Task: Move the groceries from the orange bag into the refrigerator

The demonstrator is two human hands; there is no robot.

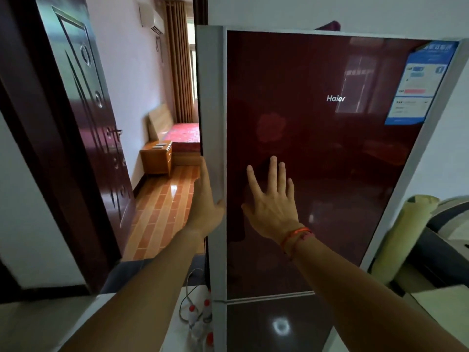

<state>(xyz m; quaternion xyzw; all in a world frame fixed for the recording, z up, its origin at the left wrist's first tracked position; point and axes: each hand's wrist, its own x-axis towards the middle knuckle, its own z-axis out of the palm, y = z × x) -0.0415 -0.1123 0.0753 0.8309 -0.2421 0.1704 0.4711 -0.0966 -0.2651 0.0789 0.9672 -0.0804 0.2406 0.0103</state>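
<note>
- Two hands of mine are up against the refrigerator [330, 161], which stands right in front of me and fills most of my view.
- My right hand [274, 204] lies flat on the glossy dark red upper door [304, 72]. The palm is down, the fingers are straight and spread apart, the thumb is out to the left, and I hold nothing in it.
- My left hand [205, 199] lies along the door's silver left edge [210, 97]. The fingers are straight and close together, pointing up, and the thumb reaches toward the red front. It grips nothing.
- A red and orange cord bracelet [295, 236] sits on my right wrist.
- The white Haier logo [335, 98] is above and to the right of my right hand.
- A blue label [418, 82] is stuck in the door's top right corner.
- Under a thin silver seam is the lower door [266, 326], in the same dark red.
- I cannot tell whether the upper door is fully seated.
- Low on the left, just beside the refrigerator, stand clear bottles [200, 318] with red caps, and a grey cable [187, 295] loops above them.
- To the left a dark wooden door [83, 123] stands open on a room.
- In that room are a bed [184, 134] under a red cover, a wooden nightstand [157, 156], tan curtains [177, 59] and a wall air conditioner [152, 19].
- On the right, a pale yellow roll [403, 237] leans close to the refrigerator's side.
</note>
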